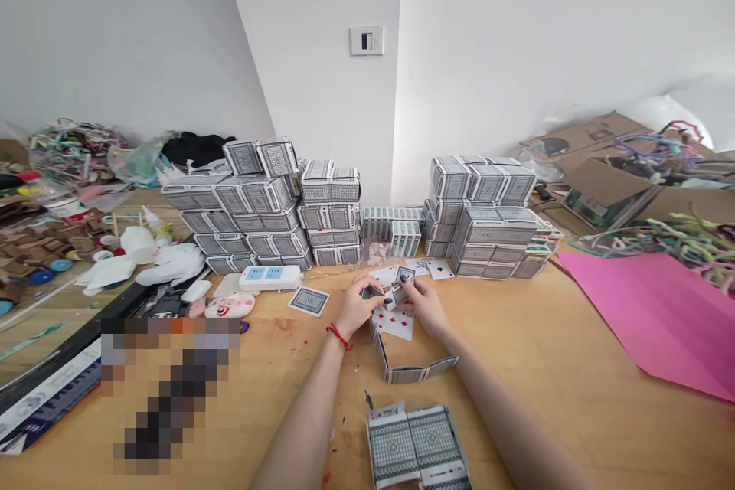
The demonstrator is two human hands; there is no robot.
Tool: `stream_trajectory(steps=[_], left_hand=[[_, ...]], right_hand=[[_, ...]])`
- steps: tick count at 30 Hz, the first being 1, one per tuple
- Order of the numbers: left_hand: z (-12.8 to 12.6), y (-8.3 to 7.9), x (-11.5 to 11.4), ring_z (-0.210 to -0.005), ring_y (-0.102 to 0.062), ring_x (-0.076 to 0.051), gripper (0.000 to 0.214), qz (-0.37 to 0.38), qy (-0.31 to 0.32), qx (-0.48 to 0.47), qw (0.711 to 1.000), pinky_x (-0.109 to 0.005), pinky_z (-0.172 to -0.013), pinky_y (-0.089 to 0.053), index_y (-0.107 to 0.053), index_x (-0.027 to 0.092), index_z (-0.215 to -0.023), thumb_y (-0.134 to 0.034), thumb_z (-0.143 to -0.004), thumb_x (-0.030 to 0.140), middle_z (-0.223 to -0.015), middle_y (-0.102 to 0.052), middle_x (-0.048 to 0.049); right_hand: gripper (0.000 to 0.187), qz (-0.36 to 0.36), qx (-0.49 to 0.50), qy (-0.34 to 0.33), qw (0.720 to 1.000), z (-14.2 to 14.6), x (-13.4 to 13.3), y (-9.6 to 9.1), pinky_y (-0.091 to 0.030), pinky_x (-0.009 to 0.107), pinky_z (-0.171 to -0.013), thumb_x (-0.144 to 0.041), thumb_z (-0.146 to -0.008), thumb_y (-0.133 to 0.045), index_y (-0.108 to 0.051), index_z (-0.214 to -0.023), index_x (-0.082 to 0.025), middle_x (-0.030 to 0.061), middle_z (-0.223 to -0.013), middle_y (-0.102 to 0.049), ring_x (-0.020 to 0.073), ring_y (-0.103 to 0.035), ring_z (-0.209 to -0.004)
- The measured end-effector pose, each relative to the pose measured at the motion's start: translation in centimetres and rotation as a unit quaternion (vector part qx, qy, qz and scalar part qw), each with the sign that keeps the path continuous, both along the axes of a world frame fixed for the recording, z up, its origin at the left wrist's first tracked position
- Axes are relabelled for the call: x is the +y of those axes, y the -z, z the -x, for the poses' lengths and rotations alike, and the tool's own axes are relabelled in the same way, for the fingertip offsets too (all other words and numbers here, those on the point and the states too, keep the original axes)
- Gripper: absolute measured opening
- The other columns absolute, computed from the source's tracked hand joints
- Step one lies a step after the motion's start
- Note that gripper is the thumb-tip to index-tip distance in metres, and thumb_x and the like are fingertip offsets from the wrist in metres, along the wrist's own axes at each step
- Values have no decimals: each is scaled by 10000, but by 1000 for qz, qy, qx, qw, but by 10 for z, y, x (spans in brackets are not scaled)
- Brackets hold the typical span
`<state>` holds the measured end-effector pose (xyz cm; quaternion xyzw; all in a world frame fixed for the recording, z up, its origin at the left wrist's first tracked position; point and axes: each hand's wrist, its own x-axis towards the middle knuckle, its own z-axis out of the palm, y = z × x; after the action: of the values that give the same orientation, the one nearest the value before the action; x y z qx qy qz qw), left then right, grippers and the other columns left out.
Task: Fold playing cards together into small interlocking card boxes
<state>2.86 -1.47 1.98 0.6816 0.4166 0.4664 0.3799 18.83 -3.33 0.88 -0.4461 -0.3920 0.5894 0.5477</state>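
Observation:
Both hands are at the middle of the wooden table (276, 383), close together over some playing cards. My left hand (356, 305), with a red string bracelet at the wrist, pinches a playing card with a dark patterned back. Opposite it, my right hand (428, 305) has its fingers closed on a playing card (405, 274); how the pieces meet is partly hidden by the fingers. Under them lies a face-up diamond card (396, 323). Just nearer to me stands a bent strip of joined cards (410, 374). A block made of cards (418, 444) sits at the front edge.
Stacked card blocks rise at the left (261, 207) and the right (497, 222). Small card boxes (405, 237) stand between them. A loose card (308, 301) lies beside a white power strip (269, 277). Pink paper (660, 314) covers the right side; craft clutter fills the far left.

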Motion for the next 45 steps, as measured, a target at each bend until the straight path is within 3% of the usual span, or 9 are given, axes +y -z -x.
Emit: stream_trajectory(steps=[11,19,28,34,45], left_hand=[[2,1,1,-809,-513,-164,98,6,-1,4,1000,-284,-770,-383,-559,160,-639,-608,-580,99,-732,-540,-5],[1,2,0,-819,-512,-164,87,1,-18,19,1000,-286,-780,-382,-563,162,-676,-625,-614,166,-771,-552,-14],[4,-2,1,-782,-510,-142,190,48,104,21,993,-255,-742,-391,-547,158,-746,-602,-578,86,-793,-554,6],[2,-2,2,-738,-504,-139,195,88,69,23,993,-251,-713,-391,-536,158,-714,-601,-551,73,-725,-539,20],[0,-3,0,-756,-506,-149,164,73,45,26,996,-274,-749,-381,-525,163,-667,-602,-548,80,-712,-546,24]], right_hand=[[347,19,-49,15,998,-2,7,12,-528,285,-463,-504,-632,-619,-579,-691,-165,12,-534,-570,178,-594,-554],[352,-10,15,1,1000,0,1,1,-548,281,-567,-487,-649,-609,-532,-849,-209,13,-795,-587,151,-595,-688],[307,-8,45,19,999,1,0,-2,-547,311,-610,-449,-630,-638,-511,-747,-195,1,-785,-583,123,-571,-650],[315,0,38,22,999,2,0,-2,-551,304,-589,-460,-637,-633,-481,-724,-197,-10,-701,-542,122,-559,-618],[345,-2,-23,2,1000,4,-2,-6,-536,277,-511,-493,-627,-618,-451,-661,-193,-34,-607,-487,117,-528,-552]])
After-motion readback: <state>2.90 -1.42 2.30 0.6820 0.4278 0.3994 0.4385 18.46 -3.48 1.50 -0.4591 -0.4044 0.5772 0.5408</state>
